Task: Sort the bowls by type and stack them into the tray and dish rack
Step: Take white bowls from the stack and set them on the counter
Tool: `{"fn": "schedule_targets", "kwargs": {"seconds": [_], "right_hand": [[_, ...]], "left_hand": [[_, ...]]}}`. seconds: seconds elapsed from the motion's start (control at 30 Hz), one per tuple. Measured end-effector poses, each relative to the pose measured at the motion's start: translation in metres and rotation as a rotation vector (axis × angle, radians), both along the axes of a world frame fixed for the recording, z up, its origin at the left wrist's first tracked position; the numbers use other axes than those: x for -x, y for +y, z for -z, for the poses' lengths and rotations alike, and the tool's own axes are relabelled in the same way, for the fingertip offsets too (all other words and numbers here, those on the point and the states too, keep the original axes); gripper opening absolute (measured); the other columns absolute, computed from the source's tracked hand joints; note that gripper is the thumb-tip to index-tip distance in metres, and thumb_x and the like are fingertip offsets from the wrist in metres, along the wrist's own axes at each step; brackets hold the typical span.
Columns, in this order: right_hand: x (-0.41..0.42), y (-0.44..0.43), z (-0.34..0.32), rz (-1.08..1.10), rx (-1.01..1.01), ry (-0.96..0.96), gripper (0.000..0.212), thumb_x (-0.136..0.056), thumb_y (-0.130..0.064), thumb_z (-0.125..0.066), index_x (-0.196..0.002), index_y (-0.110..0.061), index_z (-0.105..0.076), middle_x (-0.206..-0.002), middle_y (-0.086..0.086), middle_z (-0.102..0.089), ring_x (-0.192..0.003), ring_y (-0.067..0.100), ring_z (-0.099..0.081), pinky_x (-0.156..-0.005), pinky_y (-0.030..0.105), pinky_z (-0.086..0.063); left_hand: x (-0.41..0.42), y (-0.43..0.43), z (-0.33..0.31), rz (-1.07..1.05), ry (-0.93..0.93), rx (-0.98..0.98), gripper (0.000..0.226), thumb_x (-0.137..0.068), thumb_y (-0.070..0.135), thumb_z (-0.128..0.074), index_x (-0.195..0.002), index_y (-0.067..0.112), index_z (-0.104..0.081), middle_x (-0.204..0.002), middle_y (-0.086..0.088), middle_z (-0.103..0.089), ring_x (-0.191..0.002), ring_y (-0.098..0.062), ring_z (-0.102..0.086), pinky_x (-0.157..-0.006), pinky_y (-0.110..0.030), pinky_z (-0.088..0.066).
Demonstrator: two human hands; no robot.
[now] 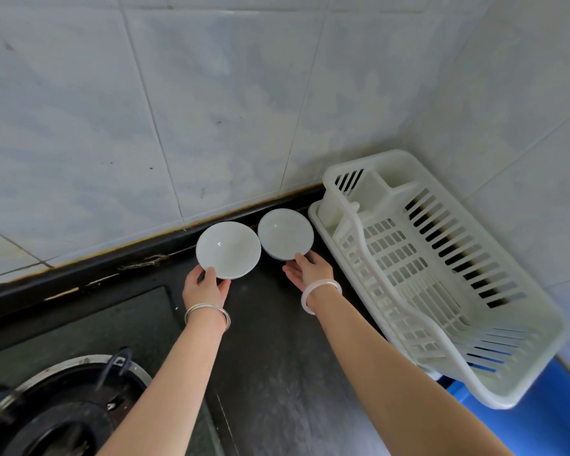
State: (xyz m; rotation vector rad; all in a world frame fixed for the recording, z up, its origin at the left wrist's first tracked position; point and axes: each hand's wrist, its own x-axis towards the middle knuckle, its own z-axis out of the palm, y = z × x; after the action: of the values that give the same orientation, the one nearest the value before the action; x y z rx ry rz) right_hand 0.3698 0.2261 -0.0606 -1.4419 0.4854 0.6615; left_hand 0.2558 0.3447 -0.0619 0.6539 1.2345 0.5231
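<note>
Left hand [206,284] grips the left bowl [228,250] at its near rim, thumb laid over the lip and fingers tucked beneath. This bowl sits at the far edge of the dark counter [277,357], close under the tiled wall [211,110]. It is white and glossy, with a wide flaring mouth and a small round well at the bottom. Just right of it, almost rim to rim, is the right bowl [285,234], also white and smooth but a shade narrower. A greyish edge shows under its near side; whether that is its own foot or another bowl below, I cannot tell. The right hand [310,271] holds it from the near right, thumb on the rim and fingers reaching under.

The step looks like lifting both bowls to sort them. Glazed ware is slippery, so each grip wants fingers well under the base, and the two should rise apart so the rims do not knock.

To the right, the white slatted dish rack [441,258] stands on its tray [316,218] in the corner, with no bowl seen in it. Its tall near wall means the right bowl must be carried up and over, then set down level.
</note>
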Motion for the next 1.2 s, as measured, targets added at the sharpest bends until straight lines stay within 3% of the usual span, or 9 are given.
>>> {"fn": "schedule_targets", "kwargs": {"seconds": [0.23,0.4,0.5,0.67,0.77,0.83,0.97,1.2], "right_hand": [[-0.007,0.008,0.000,-0.065,0.049,-0.018,0.044,-0.093,-0.013,-0.053,-0.136,-0.013,-0.044,-0.098,0.011,-0.066,-0.071,0.014,-0.067,-0.058,0.023,-0.053],[-0.008,0.009,-0.003,-0.124,0.065,-0.024,0.044,-0.095,-0.014,-0.050,-0.138,-0.014,-0.042,-0.112,0.015,-0.066,-0.080,0.018,-0.066,-0.063,0.024,-0.053],[-0.008,0.006,-0.008,-0.185,0.063,-0.005,0.041,-0.096,-0.021,-0.047,-0.137,-0.017,-0.042,-0.119,0.014,-0.063,-0.090,0.023,-0.064,-0.074,0.029,-0.052],[-0.004,0.002,-0.015,-0.258,0.074,0.016,0.043,-0.097,-0.030,-0.043,-0.139,-0.021,-0.037,-0.129,0.011,-0.058,-0.106,0.028,-0.061,-0.085,0.036,-0.050],[-0.003,-0.001,-0.020,-0.291,0.092,0.012,0.046,-0.097,-0.031,-0.040,-0.142,-0.021,-0.033,-0.135,0.009,-0.053,-0.112,0.029,-0.058,-0.087,0.037,-0.048],[0.000,-0.008,-0.025,-0.308,0.114,-0.013,0.046,-0.098,-0.031,-0.038,-0.142,-0.020,-0.033,-0.136,0.007,-0.052,-0.111,0.028,-0.058,-0.087,0.037,-0.048],[0.018,-0.043,-0.043,-0.350,0.159,-0.128,0.039,-0.098,-0.031,-0.037,-0.135,-0.020,-0.042,-0.131,0.003,-0.056,-0.097,0.022,-0.061,-0.083,0.032,-0.050],[0.085,-0.169,-0.100,-0.410,0.279,-0.409,0.021,-0.097,-0.030,-0.039,-0.105,-0.029,-0.058,-0.093,-0.013,-0.066,-0.080,0.008,-0.065,-0.070,0.022,-0.049]], "left_hand": [[-0.002,0.001,0.000,0.003,0.003,-0.003,0.034,-0.089,0.007,-0.053,-0.122,0.014,-0.055,-0.115,-0.003,-0.050,-0.113,-0.028,-0.053,-0.081,-0.037,-0.054],[-0.001,-0.001,0.001,-0.017,0.038,-0.029,0.031,-0.088,0.009,-0.057,-0.119,0.013,-0.055,-0.117,-0.004,-0.050,-0.104,-0.023,-0.052,-0.080,-0.036,-0.055],[-0.001,-0.003,0.000,-0.020,0.031,-0.043,0.029,-0.088,0.007,-0.055,-0.117,0.012,-0.056,-0.111,-0.002,-0.052,-0.102,-0.021,-0.053,-0.085,-0.036,-0.055],[0.004,-0.011,0.002,0.088,0.066,-0.168,0.041,-0.089,0.007,-0.053,-0.129,0.017,-0.053,-0.132,-0.004,-0.056,-0.116,-0.020,-0.055,-0.098,-0.038,-0.048],[0.008,-0.014,0.003,0.175,0.114,-0.306,0.045,-0.090,0.009,-0.053,-0.132,0.024,-0.050,-0.138,0.001,-0.051,-0.105,-0.009,-0.050,-0.099,-0.038,-0.045],[0.013,-0.017,0.002,0.249,0.140,-0.382,0.046,-0.091,0.011,-0.053,-0.133,0.026,-0.048,-0.140,0.002,-0.050,-0.110,-0.011,-0.051,-0.103,-0.040,-0.043],[0.029,-0.036,-0.002,0.432,0.240,-0.440,0.051,-0.091,0.017,-0.052,-0.140,0.024,-0.038,-0.146,0.001,-0.043,-0.131,-0.024,-0.043,-0.109,-0.047,-0.037],[0.073,-0.126,-0.027,0.824,0.143,-0.497,0.034,-0.091,0.013,-0.053,-0.124,0.013,-0.057,-0.124,-0.008,-0.061,-0.111,-0.022,-0.060,-0.103,-0.042,-0.044]]}}
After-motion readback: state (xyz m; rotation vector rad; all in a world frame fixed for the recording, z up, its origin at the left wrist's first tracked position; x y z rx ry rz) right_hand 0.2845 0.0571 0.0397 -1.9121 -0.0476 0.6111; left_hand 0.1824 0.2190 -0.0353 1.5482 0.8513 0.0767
